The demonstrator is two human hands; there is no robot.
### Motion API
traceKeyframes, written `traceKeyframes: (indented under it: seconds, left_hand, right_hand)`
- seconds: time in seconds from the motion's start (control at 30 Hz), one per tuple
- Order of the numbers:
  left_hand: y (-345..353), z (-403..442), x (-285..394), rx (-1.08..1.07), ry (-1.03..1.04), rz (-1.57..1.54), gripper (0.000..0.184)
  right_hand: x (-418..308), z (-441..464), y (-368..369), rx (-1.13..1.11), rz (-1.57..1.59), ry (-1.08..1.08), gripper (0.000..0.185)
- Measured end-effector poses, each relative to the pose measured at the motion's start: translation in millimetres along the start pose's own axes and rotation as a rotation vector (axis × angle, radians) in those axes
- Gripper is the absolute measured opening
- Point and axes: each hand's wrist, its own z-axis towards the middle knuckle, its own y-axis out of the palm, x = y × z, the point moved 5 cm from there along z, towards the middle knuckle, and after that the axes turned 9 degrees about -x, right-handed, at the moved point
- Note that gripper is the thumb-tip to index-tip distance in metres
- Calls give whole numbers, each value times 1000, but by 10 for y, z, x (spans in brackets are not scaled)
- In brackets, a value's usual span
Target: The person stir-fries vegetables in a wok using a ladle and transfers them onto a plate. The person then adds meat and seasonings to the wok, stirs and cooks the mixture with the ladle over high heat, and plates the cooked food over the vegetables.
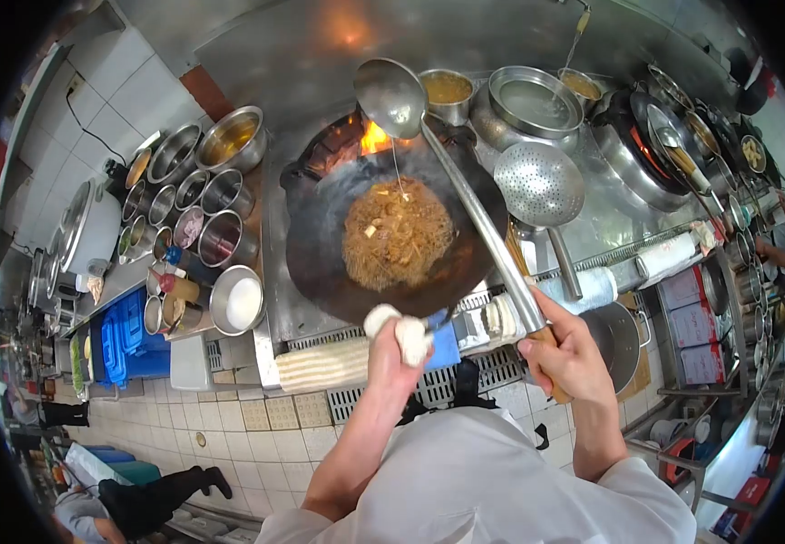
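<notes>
My right hand [566, 352] is closed around the wooden end of a long steel ladle [394, 98]. The ladle's bowl is raised over the far side of a black wok [312, 263], and a thin stream of liquid falls from it. Brown thin noodles [392, 240] with small pale pieces lie in the wok. Flames [374, 138] rise behind the wok's far rim. At the near rim, my left hand [395, 361] is clenched on a folded white cloth [411, 340]. Whether the wok's handle lies inside the cloth is hidden.
A perforated strainer [539, 184] rests right of the wok, near a pot with a basin [536, 102] on it. Several steel containers [225, 189] and a bowl of white powder [245, 302] stand left. A striped towel [324, 364] lies along the front edge. Another person [93, 517] is at lower left.
</notes>
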Motion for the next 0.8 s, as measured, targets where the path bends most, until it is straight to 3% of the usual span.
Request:
traceKeyframes:
  seconds: [0.1, 0.2, 0.37, 0.57, 0.6, 0.73, 0.8]
  left_hand:
    - [175, 3, 142, 124, 21, 3, 11]
    - [185, -150, 153, 24, -36, -23, 17]
    - [-25, 461, 247, 55, 39, 34, 13]
    - [-98, -251, -47, 33, -67, 72, 13]
    - [-1, -200, 30, 126, 0, 70, 11]
    - [-64, 526, 281, -4, 11, 66, 14]
    - [-326, 480, 101, 1, 29, 28, 14]
  right_hand:
    - [22, -9, 21, 24, 13, -27, 67]
    - [46, -24, 37, -10, -6, -18, 66]
    - [96, 79, 109, 2, -7, -60, 64]
    - [82, 114, 171, -16, -49, -63, 64]
    - [67, 120, 190, -6, -71, -44, 65]
    - [128, 242, 204, 9, -90, -68, 65]
    - [121, 284, 202, 9, -156, -109, 64]
